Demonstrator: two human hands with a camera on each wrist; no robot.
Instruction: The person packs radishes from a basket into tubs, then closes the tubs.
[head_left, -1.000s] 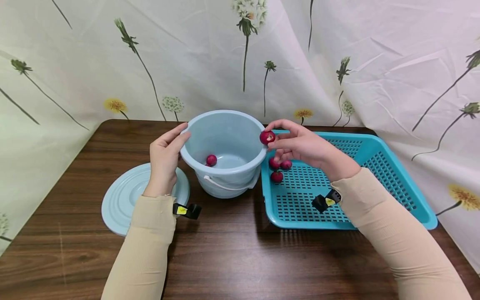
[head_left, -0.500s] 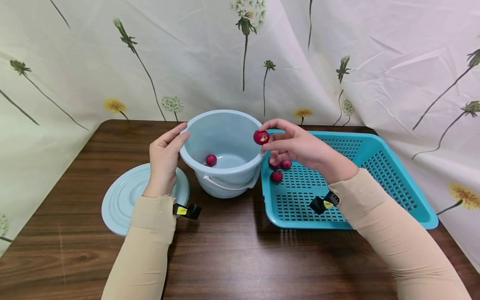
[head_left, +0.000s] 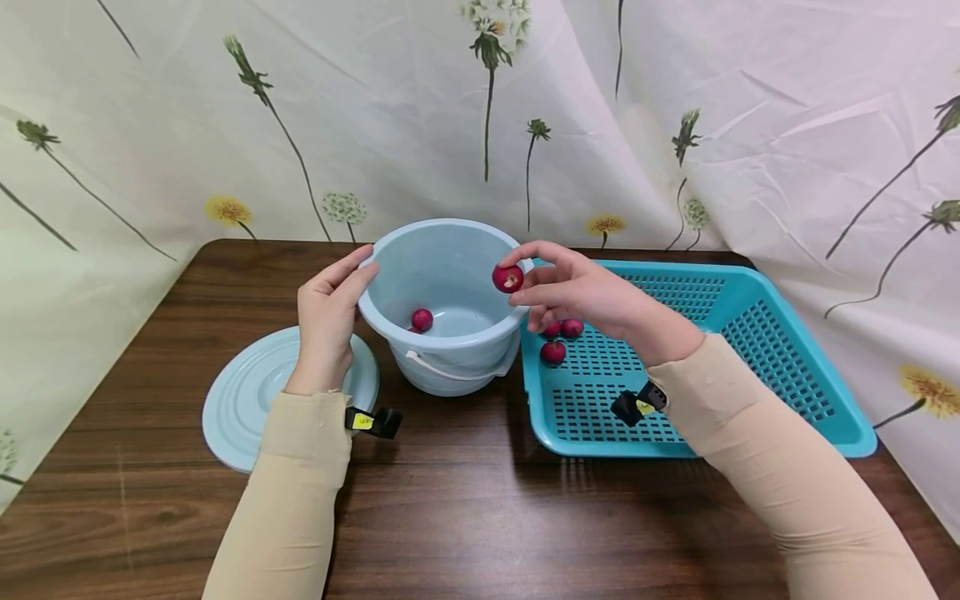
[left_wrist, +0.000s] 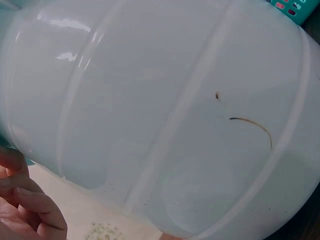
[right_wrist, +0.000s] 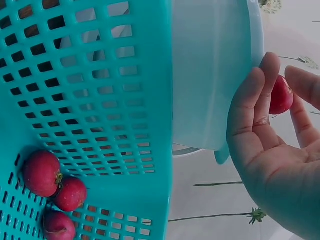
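Note:
A light blue bucket [head_left: 450,364] stands upright on the table, its white handle hanging at the front. My left hand [head_left: 327,312] holds its left rim between thumb and fingers; in the left wrist view the bucket wall fills most of the picture. Over the bucket's right rim, my right hand [head_left: 573,287] pinches a red radish [head_left: 507,278] between thumb and fingertips, its pale end showing. A radish [head_left: 422,320] lies on the bucket's floor, with part of another below it mostly hidden by the rim. In the right wrist view, the held radish [right_wrist: 281,96] is partly covered by fingers.
A turquoise perforated basket [head_left: 622,392] stands right of the bucket, holding three radishes [head_left: 553,352] in its left part. On the left lies the light blue lid [head_left: 240,408], partly under the left forearm. A flower-printed cloth [head_left: 420,108] hangs behind the wooden table [head_left: 465,517].
My right hand has carried the radish leftward, from the bucket's right rim to over its opening. My left hand and the bucket have stayed in place.

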